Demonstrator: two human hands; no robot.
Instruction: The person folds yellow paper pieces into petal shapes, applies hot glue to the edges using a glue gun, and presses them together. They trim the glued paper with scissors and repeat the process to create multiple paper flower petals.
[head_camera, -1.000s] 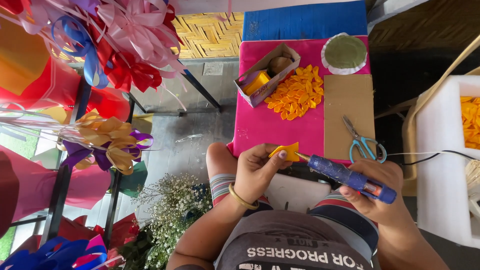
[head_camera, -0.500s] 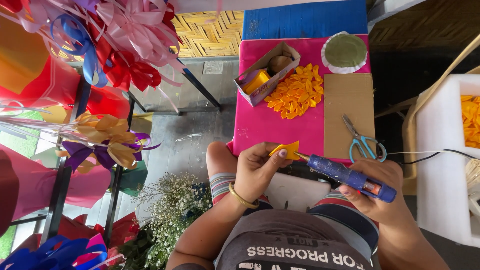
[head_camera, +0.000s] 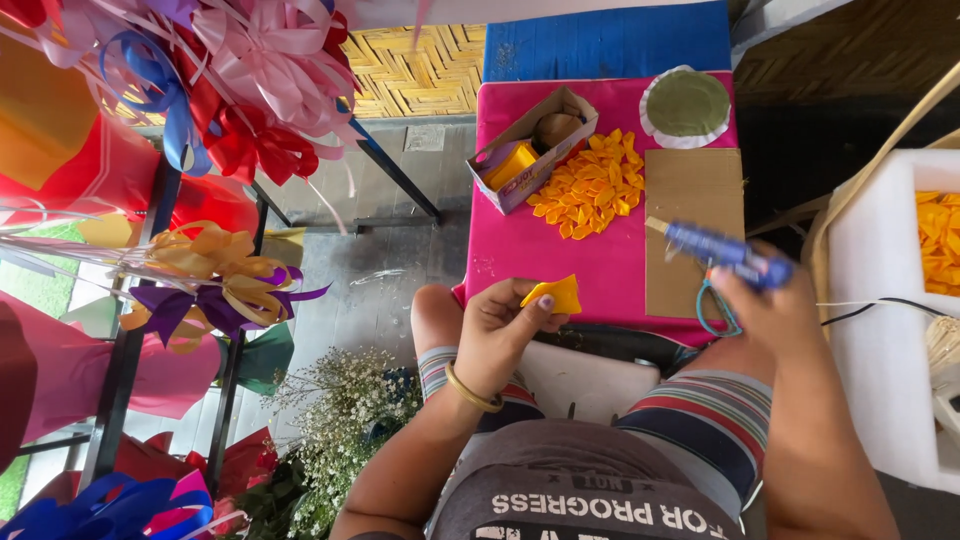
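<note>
My left hand (head_camera: 503, 335) pinches a folded yellow-orange petal piece (head_camera: 555, 295) over the near edge of the pink table (head_camera: 520, 250). My right hand (head_camera: 765, 305) grips a blue glue gun (head_camera: 715, 250), its nozzle pointing left above a brown cardboard sheet (head_camera: 695, 200). The gun is lifted away from the petal piece. A pile of orange petals (head_camera: 592, 185) lies in the middle of the pink table. Teal-handled scissors (head_camera: 712, 312) lie partly under my right hand.
An open cardboard box (head_camera: 530, 150) with a yellow roll stands at the table's left. A round green disc on white paper (head_camera: 687, 105) sits at the back. A white foam box with orange petals (head_camera: 900, 290) is at right. Ribbon bows (head_camera: 215, 280) and wrapped bouquets hang at left.
My right hand has swung the glue gun up and to the right, away from the petal piece it was touching. My left hand still holds the petal piece.
</note>
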